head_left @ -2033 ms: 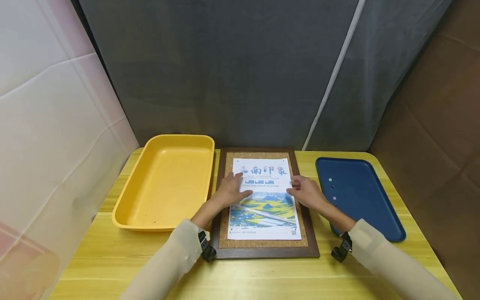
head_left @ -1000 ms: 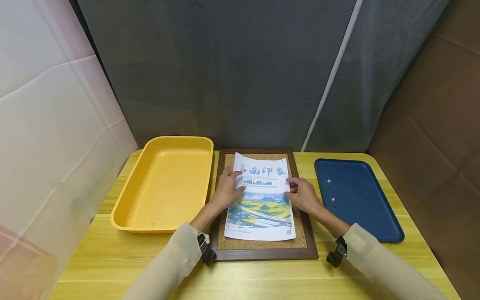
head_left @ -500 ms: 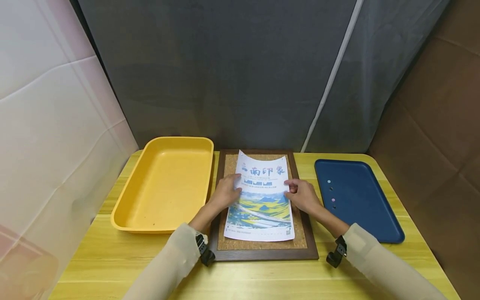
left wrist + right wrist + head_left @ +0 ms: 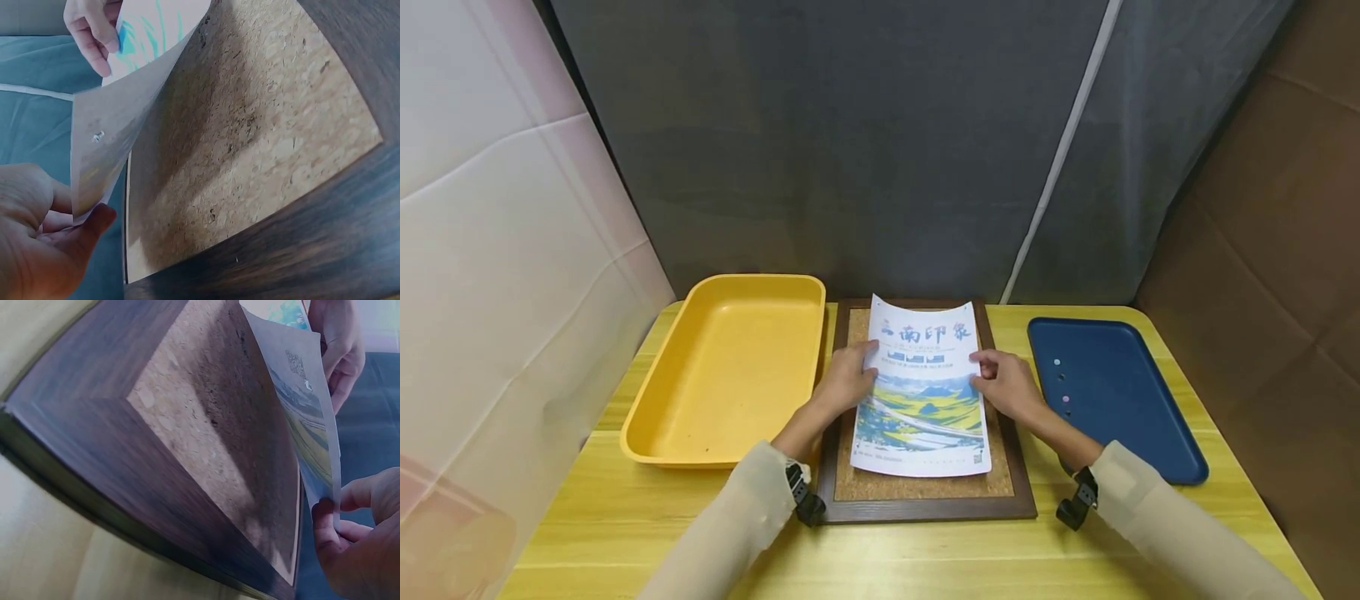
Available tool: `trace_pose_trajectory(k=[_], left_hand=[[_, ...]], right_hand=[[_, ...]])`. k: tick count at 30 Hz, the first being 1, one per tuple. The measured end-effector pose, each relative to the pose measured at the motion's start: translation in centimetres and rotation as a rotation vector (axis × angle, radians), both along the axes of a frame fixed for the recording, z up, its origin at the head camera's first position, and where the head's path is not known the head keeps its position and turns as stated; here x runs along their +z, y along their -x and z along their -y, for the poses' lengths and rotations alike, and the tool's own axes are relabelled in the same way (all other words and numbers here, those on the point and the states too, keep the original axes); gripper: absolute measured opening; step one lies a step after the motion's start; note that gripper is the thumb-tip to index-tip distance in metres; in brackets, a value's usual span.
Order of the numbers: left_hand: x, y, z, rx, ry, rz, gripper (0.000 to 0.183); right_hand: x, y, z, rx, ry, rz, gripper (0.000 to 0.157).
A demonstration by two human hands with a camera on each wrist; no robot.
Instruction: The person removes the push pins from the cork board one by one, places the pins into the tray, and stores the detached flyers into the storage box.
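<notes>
Both hands hold a printed poster (image 4: pixel 925 400) by its side edges, above a wood-framed cork board (image 4: pixel 925 489). Blue Chinese lettering runs across its top, with a green and yellow landscape below. The left hand (image 4: pixel 847 379) pinches the left edge between thumb and fingers; the right hand (image 4: pixel 1009 385) pinches the right edge. The sheet bows in the middle, its top corners curling up. In the left wrist view, the poster's underside (image 4: pixel 109 134) stands off the bare cork (image 4: pixel 262 131) and shows a small hole. The right wrist view has a similar hole near the poster's corner (image 4: pixel 306 369).
To the left stands a deep yellow tray (image 4: pixel 737 375). A blue tray (image 4: pixel 1127 400) at the right carries several small round pieces (image 4: pixel 1065 399) near its left side. A grey curtain (image 4: pixel 850 150) closes off the back of the wooden table (image 4: pixel 895 558).
The poster lay flat on the cork board two seconds ago; both hands have lifted it off. Over the last half second it has shifted slightly away from the person, its top edge now higher.
</notes>
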State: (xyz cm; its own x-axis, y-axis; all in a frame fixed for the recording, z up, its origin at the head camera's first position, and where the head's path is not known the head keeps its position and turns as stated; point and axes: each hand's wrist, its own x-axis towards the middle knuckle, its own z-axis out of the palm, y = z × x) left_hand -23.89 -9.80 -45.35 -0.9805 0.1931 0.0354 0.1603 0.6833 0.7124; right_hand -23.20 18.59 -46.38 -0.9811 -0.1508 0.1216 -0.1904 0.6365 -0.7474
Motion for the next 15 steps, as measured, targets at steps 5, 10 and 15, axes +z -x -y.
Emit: trace_pose_trajectory(k=[5,10,15], left_hand=[[0.4,0.0,0.5,-0.006,0.009,-0.013,0.053],[1.0,0.2,0.8,-0.012,0.013,-0.015,0.054],[2.1,0.5,1.2,-0.010,0.026,-0.041,0.055]], right_hand=[[0.6,0.1,0.1,0.011,-0.008,-0.015,0.035],[1.0,0.2,0.3,0.010,0.002,-0.023,0.035],[1.4,0.3,0.6,0.012,0.028,-0.032,0.035]])
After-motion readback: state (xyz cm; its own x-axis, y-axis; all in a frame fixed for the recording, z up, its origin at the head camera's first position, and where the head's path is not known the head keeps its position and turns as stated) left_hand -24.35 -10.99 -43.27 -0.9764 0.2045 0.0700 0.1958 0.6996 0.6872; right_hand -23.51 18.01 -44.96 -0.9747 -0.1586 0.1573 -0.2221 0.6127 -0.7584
